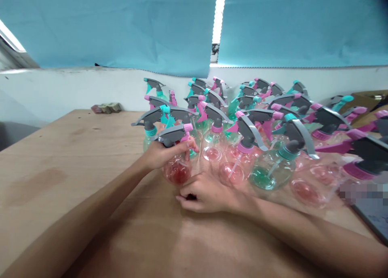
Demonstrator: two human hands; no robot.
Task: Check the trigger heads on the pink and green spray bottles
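My left hand (165,152) is closed around the neck of a spray bottle (178,172) with a round clear pink body and a grey head with a pink nozzle and trigger. This bottle stands upright on the wooden table at the front of a group. Just in front of its base, my right hand (207,192) rests low on the table with its fingers curled in, and nothing shows in it. Close to my hands are a pink-collared spray bottle (233,171), a green-based spray bottle (266,175) and a teal-collared spray bottle (148,140).
Many more spray bottles with pink or teal triggers crowd the table (39,181) to the right and back. A small greenish and pink object (106,108) lies at the back left edge. A cardboard box (366,98) and a dark-edged flat item (371,213) are at the right.
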